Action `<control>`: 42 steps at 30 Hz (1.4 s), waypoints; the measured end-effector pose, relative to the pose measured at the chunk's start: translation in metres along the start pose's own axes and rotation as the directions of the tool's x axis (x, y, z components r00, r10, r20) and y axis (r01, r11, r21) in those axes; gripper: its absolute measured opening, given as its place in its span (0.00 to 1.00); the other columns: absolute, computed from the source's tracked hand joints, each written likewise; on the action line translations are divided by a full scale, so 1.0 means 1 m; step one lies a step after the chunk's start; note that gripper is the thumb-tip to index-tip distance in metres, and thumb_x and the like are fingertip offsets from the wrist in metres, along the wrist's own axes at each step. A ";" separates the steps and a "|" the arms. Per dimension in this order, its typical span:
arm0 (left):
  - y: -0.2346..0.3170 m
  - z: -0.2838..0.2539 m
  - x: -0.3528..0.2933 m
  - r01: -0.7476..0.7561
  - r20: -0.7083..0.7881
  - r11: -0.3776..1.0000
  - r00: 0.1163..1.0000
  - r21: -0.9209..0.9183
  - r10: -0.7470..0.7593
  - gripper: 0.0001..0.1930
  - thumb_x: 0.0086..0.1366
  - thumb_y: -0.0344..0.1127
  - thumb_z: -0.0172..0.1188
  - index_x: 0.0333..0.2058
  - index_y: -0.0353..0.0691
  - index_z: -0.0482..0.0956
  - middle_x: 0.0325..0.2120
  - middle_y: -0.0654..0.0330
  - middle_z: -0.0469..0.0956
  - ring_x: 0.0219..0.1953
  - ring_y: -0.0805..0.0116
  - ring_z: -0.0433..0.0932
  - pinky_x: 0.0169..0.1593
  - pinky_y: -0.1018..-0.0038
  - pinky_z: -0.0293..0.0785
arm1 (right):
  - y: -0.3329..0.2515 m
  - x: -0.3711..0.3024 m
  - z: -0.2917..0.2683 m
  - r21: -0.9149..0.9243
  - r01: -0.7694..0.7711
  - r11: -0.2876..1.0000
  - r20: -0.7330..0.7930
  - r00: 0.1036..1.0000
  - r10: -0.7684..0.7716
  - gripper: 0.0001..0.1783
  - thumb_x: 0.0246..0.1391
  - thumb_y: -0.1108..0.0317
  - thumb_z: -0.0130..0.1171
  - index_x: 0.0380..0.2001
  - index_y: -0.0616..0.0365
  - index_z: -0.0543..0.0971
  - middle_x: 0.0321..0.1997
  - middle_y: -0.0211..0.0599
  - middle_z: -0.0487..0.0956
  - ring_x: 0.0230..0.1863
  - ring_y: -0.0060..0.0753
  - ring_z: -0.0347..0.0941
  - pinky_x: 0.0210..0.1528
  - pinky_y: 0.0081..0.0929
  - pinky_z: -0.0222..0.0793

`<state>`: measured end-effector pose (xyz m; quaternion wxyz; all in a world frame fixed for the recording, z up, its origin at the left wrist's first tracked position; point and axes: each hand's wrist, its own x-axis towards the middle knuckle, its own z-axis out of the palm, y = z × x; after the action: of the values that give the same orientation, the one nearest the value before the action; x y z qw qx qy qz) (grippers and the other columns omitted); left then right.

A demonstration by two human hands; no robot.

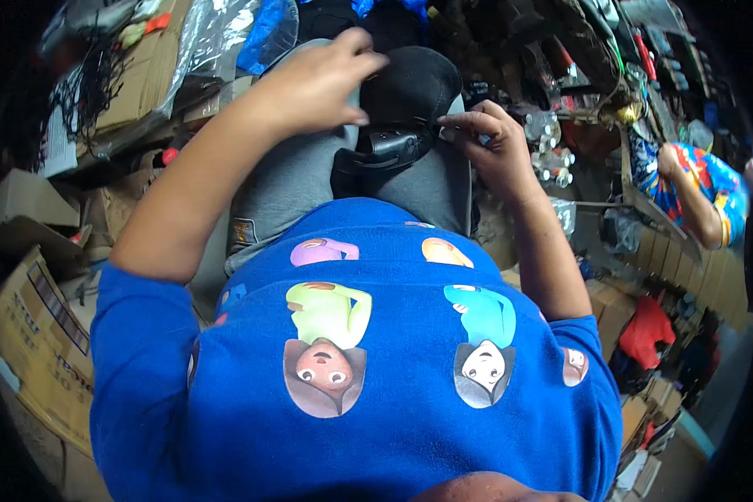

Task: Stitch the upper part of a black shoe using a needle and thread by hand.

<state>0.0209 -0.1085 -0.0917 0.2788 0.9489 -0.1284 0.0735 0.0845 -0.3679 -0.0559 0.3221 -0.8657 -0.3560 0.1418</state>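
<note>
Between my grey-trousered thighs rests a black shoe [412, 84], its broad rounded end away from me and a curved band with an opening nearer my belly. My left hand [322, 84] is lifted over its left side, fingers apart, with nothing visible in it. At the shoe's right edge my right hand [489, 142] holds thumb and forefinger pinched together. Whatever lies between those fingertips is too small to make out.
Cardboard boxes [46, 351] and clear plastic sheeting [213, 46] lie to my left. Several clear bottles [550, 155] stand to the right. Beyond them, another person's arm [693, 197] shows beside a bench. A red cloth [647, 330] lies lower right.
</note>
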 end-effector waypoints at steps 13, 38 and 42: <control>0.002 -0.031 -0.038 0.149 -0.064 0.980 0.985 -0.134 -0.158 0.27 0.49 0.13 0.42 0.45 0.43 0.77 0.35 0.56 0.70 0.33 0.70 0.72 0.42 0.76 0.71 | -0.013 -0.033 0.033 -0.507 0.124 0.853 -0.069 0.981 -0.183 0.25 0.45 0.73 0.60 0.50 0.44 0.76 0.28 0.32 0.70 0.36 0.35 0.69 0.50 0.36 0.59; 0.023 0.031 -0.006 0.016 -0.030 0.941 0.999 -0.337 -0.027 0.13 0.51 0.25 0.62 0.35 0.50 0.85 0.22 0.63 0.65 0.28 0.70 0.67 0.34 0.75 0.66 | 0.034 0.014 -0.008 0.220 -0.121 0.968 0.308 0.950 0.049 0.13 0.53 0.72 0.57 0.40 0.44 0.83 0.36 0.31 0.73 0.40 0.28 0.70 0.47 0.24 0.66; 0.025 0.033 0.004 0.052 0.013 0.910 0.999 -0.410 -0.051 0.13 0.51 0.25 0.62 0.35 0.49 0.84 0.22 0.62 0.69 0.29 0.68 0.70 0.35 0.75 0.67 | 0.034 0.016 -0.006 0.224 -0.148 0.963 0.329 0.942 0.069 0.13 0.52 0.71 0.58 0.41 0.43 0.83 0.35 0.31 0.73 0.40 0.27 0.70 0.47 0.24 0.66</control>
<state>0.0195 -0.1479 -0.1058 0.4736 0.8723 -0.1165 0.0364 0.1163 -0.3776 -0.0738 0.3564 -0.8033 -0.3345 0.3402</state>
